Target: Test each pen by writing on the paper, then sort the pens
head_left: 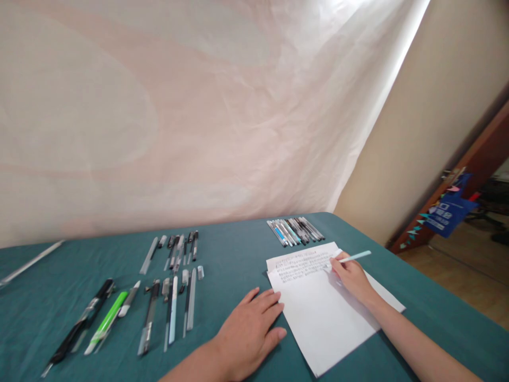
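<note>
My right hand [352, 274] is closed around a light blue pen [360, 256], its tip down at the written lines near the top of a white sheet of paper [318, 323]. Several rows of small dark handwriting cover the upper part of the sheet, and the lower part is blank. Another sheet's edge shows beneath it. My left hand [254, 331] lies flat with fingers spread on the green cloth, its fingertips at the paper's left edge. Nothing is held in it.
A row of pens [296, 231] lies behind the paper. On the left are a green pen [107, 321], a black pen [83, 323] and several disassembled pens with loose caps and refills. A pale curtain [199, 116] hangs behind the table; a door [469, 154] stands at right.
</note>
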`<state>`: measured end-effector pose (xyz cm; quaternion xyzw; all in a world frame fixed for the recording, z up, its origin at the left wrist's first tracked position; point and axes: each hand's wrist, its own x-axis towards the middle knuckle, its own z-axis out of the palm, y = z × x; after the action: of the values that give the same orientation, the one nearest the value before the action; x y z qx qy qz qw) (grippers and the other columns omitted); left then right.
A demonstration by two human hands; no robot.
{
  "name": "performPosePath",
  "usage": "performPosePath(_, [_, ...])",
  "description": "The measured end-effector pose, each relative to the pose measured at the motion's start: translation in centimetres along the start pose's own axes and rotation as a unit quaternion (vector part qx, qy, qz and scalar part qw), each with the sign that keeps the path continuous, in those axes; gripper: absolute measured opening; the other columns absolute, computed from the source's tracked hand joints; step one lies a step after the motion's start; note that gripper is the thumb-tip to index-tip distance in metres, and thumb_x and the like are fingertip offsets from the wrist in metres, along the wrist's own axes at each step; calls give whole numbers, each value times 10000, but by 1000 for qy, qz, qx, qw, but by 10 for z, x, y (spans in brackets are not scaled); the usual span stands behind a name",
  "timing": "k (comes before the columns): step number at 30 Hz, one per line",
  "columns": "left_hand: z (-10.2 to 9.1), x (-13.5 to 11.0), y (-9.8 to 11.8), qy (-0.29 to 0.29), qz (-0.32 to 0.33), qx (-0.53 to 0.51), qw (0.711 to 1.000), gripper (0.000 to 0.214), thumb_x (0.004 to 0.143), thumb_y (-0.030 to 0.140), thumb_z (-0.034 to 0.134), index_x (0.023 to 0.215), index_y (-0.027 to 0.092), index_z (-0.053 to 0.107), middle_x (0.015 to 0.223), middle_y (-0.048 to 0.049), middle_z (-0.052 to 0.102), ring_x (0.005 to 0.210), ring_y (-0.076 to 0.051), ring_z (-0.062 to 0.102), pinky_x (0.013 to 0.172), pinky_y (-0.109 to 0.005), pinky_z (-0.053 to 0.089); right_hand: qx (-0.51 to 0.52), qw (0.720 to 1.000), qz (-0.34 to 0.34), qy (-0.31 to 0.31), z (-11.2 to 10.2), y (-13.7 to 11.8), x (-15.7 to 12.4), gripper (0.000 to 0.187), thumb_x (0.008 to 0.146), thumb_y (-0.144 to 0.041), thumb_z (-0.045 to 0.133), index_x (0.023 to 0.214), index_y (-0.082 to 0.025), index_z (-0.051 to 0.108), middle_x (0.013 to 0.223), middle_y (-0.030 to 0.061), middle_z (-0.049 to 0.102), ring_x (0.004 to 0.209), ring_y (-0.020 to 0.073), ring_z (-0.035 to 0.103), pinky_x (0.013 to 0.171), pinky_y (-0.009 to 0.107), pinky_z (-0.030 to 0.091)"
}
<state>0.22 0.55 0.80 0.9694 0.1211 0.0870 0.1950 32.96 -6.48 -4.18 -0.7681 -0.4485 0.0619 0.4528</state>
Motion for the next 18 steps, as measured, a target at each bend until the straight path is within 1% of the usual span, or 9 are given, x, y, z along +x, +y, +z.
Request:
performPosePath(7, [1, 0, 0, 1, 0, -4, 1000, 456, 881, 453, 265, 1276, 258, 382, 1359, -46, 365, 1252, -188, 303, 1054, -413, 178, -5, 1000, -2, 2, 0, 1, 2, 294, 758, -413, 451, 564, -191, 451, 438, -50, 412, 402, 93, 390, 427, 221, 296])
performPosePath(11, [2, 0, -1, 6, 1, -5, 1000, 452, 881, 449, 270, 1273, 257, 387, 1354, -46, 373, 1249, -188, 309, 1054, -414, 177, -17, 1000, -14, 1, 0, 2, 1, 297, 781, -408, 436, 579, -191, 450, 454, -49, 419, 424, 96, 400, 450, 224, 305])
performPosePath(14, [1, 0, 0, 0, -2, -3, 1000, 455, 881, 454, 263, 1278, 261, 378, 1355, -41, 372, 1250, -185, 307, 1055, -415, 176, -33, 999, -23, -2, 0, 1, 0, 299, 790, -407, 431, 582, -191, 448, 464, -50, 424, 439, 98, 408, 466, 226, 308])
performPosePath(18, [0, 0, 0, 3, -2, -6, 1000, 452, 881, 453, 267, 1273, 261, 385, 1356, -42, 370, 1249, -189, 309, 1053, -414, 181, -21, 1000, -12, -3, 0, 0, 0, 295, 776, -418, 442, 585, -193, 450, 459, -50, 428, 427, 100, 403, 455, 229, 302])
